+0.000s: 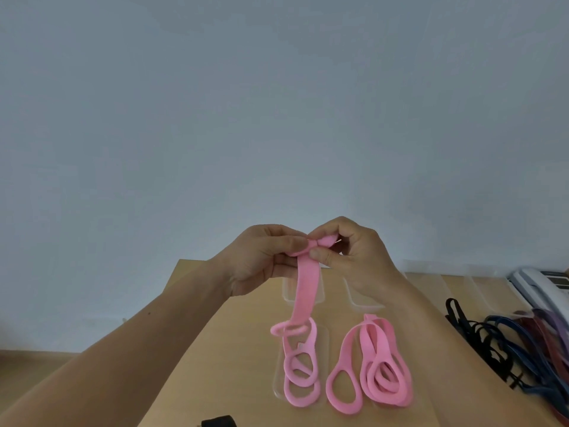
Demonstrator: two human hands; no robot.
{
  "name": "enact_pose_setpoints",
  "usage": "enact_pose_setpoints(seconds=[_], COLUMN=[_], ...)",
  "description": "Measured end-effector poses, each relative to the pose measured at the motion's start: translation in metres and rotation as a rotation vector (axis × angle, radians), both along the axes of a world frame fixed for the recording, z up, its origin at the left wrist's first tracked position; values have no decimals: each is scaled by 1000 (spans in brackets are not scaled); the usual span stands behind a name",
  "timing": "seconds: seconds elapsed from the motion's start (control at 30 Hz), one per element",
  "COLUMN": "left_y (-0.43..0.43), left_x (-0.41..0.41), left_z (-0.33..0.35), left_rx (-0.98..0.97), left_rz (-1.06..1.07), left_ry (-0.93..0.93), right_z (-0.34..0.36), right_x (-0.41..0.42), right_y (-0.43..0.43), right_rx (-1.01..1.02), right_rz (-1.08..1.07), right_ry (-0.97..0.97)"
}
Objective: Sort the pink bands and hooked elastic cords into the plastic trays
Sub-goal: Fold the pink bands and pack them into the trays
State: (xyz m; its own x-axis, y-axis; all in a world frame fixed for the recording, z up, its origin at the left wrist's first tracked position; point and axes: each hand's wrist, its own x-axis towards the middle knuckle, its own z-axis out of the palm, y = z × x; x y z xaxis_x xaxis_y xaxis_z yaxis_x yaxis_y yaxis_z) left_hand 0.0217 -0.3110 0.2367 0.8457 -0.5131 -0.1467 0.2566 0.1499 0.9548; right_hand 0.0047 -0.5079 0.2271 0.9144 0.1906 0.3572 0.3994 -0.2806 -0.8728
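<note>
Two hands met above the table (240,349): the left hand (261,260) and the right hand (354,254) both pinched the top end of one pink band (304,291) between thumb and fingers. It hung straight down, its lower end reaching the coiled bands (300,374) in a clear tray (278,384). A second pink heap (372,371) lay just right of that; dark hooked cords (498,343) sprawled farther right.

Pink bands (304,291), black and navy cords (505,340), tan table (240,349).
</note>
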Motion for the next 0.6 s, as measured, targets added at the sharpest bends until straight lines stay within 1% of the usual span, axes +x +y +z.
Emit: enact_pose_setpoints(seconds=[0.07,0.17,0.27,0.37,0.47,0.6], left_y=[1,2,0,-2,-2,0], left_x=[0,0,-2,-2,-1,-2], left_z=[-2,-5,-8,-9,-12,-11], left_rx=[7,60,210,265,259,211], left_rz=[12,78,122,174,210,104], left_ry=[-25,-97,-287,-375,-354,-245], right_z=[-2,-1,0,0,2,4], right_x=[-1,-2,-1,-1,-1,2], right_y=[-1,-2,-1,1,1,3], right_rx=[101,207,174,124,73,72], right_rz=[31,34,-25,6,-16,-57], right_ry=[107,161,207,292,233,135])
